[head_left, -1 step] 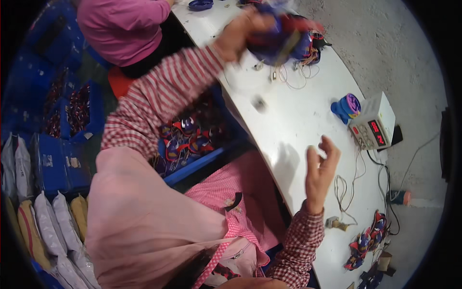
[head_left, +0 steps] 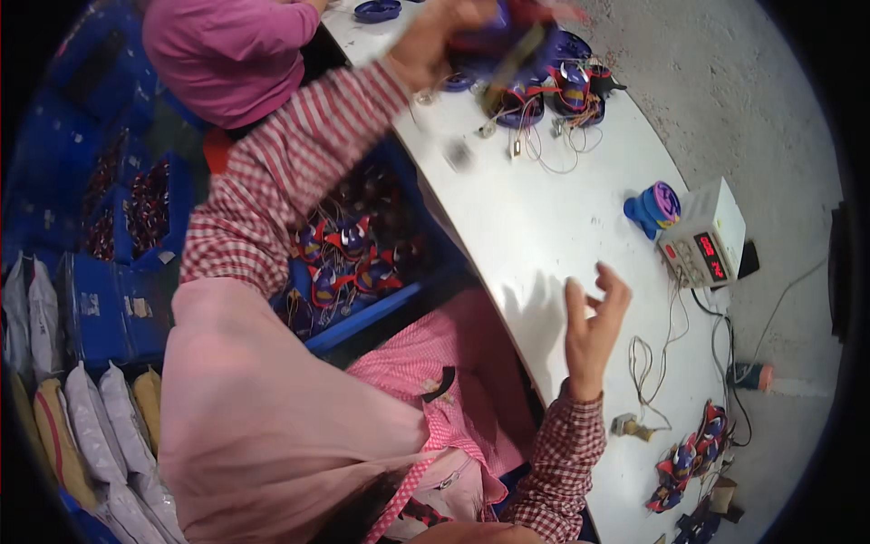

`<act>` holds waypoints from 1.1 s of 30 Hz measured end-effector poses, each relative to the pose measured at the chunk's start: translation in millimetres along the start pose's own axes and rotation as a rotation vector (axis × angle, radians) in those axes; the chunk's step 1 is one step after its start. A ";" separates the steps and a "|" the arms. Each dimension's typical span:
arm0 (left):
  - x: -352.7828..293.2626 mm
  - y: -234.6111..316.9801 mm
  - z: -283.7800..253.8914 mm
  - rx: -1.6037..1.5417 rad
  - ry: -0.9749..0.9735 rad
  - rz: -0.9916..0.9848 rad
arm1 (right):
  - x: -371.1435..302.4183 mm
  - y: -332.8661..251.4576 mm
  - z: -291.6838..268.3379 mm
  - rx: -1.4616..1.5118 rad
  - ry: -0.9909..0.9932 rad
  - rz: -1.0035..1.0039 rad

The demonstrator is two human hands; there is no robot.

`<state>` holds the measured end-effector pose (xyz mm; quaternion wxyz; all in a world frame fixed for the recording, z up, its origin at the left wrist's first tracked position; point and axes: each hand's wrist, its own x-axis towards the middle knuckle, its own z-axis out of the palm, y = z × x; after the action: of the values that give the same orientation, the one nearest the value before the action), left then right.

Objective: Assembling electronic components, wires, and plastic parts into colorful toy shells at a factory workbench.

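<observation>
My left hand [head_left: 426, 45], far out over the table's back end, is closed round a purple-and-red toy part [head_left: 497, 36] smeared by motion. A small grey piece [head_left: 459, 154], also blurred, shows over the table below it; I cannot tell whether it hangs from the part. Just beyond are purple toy shells with red-horned figures [head_left: 573, 88] and loose thin wires. My right hand [head_left: 594, 331] is raised above the white table [head_left: 553, 218] with nothing in it, its fingers bent and apart. Nearest to it are a cable and a metal clip [head_left: 632, 426].
A power supply box [head_left: 702, 236] with red digits stands by the wall beside a blue-purple round item [head_left: 654, 206]. More toy figures [head_left: 693, 453] lie at the near right. A blue crate [head_left: 372, 313] of figures sits at my left. A person in pink [head_left: 231, 59] works beyond.
My left hand has moved up and to the left with the toy part, uncovering more of the shells behind. My right hand has shifted slightly left.
</observation>
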<state>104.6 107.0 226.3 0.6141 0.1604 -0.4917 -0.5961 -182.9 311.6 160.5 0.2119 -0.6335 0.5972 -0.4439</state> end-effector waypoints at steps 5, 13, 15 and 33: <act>123.0 28.8 -130.3 0.356 0.265 0.213 | -16.3 50.6 38.6 -0.577 -0.107 -0.135; 186.7 -83.4 -278.6 0.695 0.132 -0.155 | -11.9 35.9 54.2 -0.639 -0.124 -0.091; 180.0 -73.7 -373.6 0.645 0.226 -0.260 | -5.9 37.7 57.2 -0.575 -0.152 -0.143; 89.0 -159.5 145.2 0.979 -0.726 -0.019 | -61.3 56.1 23.9 0.031 0.004 -0.473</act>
<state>-119.7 46.4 205.6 0.2570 0.2149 -0.8852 -0.3228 -188.7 352.2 84.4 0.1105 -0.7517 0.4256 -0.4915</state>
